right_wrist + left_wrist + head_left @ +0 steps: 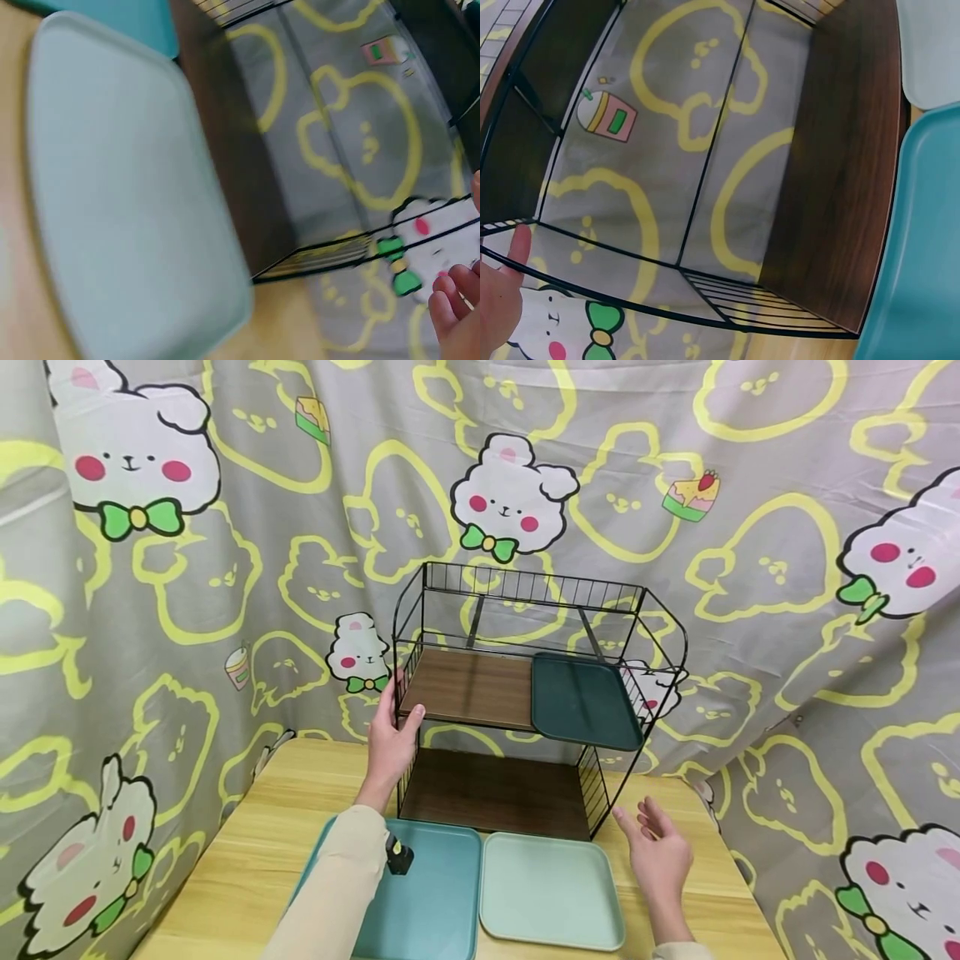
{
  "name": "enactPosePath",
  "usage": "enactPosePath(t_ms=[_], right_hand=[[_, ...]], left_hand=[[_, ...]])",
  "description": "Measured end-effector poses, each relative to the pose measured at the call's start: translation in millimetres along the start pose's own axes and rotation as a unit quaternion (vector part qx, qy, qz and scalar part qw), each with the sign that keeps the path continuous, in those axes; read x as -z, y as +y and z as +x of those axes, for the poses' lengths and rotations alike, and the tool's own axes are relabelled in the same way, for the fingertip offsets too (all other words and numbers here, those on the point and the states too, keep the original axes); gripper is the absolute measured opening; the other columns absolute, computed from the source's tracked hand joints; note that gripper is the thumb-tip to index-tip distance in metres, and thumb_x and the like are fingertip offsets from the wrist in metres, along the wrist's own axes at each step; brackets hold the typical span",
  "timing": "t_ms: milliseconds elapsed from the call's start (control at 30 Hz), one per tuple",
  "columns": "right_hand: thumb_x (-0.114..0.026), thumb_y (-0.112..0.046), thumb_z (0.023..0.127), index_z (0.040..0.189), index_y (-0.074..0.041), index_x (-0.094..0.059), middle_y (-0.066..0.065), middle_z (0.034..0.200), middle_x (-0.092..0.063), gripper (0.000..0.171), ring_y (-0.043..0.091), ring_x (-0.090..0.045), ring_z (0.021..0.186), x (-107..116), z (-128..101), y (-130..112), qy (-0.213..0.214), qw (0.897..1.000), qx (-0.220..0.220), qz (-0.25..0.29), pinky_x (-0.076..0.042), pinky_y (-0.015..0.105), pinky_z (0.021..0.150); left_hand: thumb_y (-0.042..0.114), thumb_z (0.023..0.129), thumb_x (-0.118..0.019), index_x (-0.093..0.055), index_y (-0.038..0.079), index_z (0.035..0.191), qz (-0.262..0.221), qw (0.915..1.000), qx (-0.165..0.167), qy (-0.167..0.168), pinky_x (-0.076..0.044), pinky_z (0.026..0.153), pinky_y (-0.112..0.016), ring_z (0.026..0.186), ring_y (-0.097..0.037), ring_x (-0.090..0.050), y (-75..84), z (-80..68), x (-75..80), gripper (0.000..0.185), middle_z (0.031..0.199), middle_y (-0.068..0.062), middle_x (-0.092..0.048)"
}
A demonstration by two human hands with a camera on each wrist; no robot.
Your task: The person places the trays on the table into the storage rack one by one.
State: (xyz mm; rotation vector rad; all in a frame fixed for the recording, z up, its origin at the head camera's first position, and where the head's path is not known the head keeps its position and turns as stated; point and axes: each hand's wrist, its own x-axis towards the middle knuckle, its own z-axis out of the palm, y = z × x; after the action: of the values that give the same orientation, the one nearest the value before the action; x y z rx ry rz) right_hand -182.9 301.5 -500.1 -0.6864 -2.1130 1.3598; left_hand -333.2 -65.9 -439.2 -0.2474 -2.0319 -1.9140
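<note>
A two-tier black wire shelf rack [502, 777] with brown wood-look boards stands on the table. My left hand [392, 739] grips its left side at the upper board's front corner, thumb in front and fingers around the outside. In the left wrist view, part of that hand [499, 304] shows at the wire frame. A dark green tray [588, 702] lies on the right half of the upper shelf, its front edge over the board's edge. My right hand [660, 860] is held apart from the rack's lower right corner, fingers loosely bent, with nothing in it.
On the table [262, 827] before the rack lie a teal tray [435, 893] and, to its right, a smaller pale green tray [551, 889]. My left sleeve covers part of the teal one. A cartoon-print curtain [300, 510] surrounds the table's back and sides.
</note>
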Motion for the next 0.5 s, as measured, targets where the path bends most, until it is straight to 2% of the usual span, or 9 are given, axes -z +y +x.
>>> enactPosePath(t_ms=[167,300,400,500], right_hand=[[-0.084,-0.040,0.092,0.149,0.000,-0.059,0.020,0.142,-0.068,0.074,0.039,-0.067,0.125,-1.2,-7.1,31.7,-0.024,0.998,-0.021,-0.047,-0.038,-0.006,0.072],[-0.082,-0.044,0.093,0.148,0.000,-0.060,0.019,0.140,-0.070,0.074,0.041,-0.069,0.125,-4.0,-11.9,56.6,-0.041,0.995,-0.034,-0.087,-0.042,0.002,0.073],[-0.081,-0.043,0.094,0.149,-0.001,-0.059,0.017,0.141,-0.069,0.073,0.040,-0.069,0.126,-7.7,-15.4,73.2,-0.055,0.992,-0.051,-0.106,-0.050,0.014,0.081],[-0.081,-0.036,0.094,0.149,0.001,-0.058,0.019,0.142,-0.067,0.070,0.042,-0.068,0.126,-12.1,-19.3,86.5,-0.067,0.990,-0.063,-0.108,-0.057,0.035,0.094]], left_hand=[[0.023,0.109,-0.062,-0.031,0.029,0.168,-0.013,0.9999,0.001,-0.003,-0.039,0.124,-0.053,0.160,-0.019,-0.035,0.7,0.4,-0.3,0.067,0.172,0.003,-0.038],[0.019,0.109,-0.061,-0.030,0.027,0.169,-0.023,0.9997,0.003,-0.003,-0.038,0.125,-0.051,0.161,-0.017,-0.033,1.8,1.1,-1.4,0.068,0.173,0.003,-0.037],[0.015,0.109,-0.059,-0.029,0.025,0.169,-0.027,0.9996,0.012,-0.004,-0.033,0.129,-0.050,0.162,-0.018,-0.031,7.6,-0.6,-1.6,0.068,0.174,0.001,-0.036],[0.013,0.109,-0.058,-0.028,0.021,0.170,-0.030,0.9992,0.027,-0.008,-0.036,0.127,-0.051,0.163,-0.021,-0.029,20.7,-5.8,-0.8,0.068,0.175,-0.002,-0.034]])
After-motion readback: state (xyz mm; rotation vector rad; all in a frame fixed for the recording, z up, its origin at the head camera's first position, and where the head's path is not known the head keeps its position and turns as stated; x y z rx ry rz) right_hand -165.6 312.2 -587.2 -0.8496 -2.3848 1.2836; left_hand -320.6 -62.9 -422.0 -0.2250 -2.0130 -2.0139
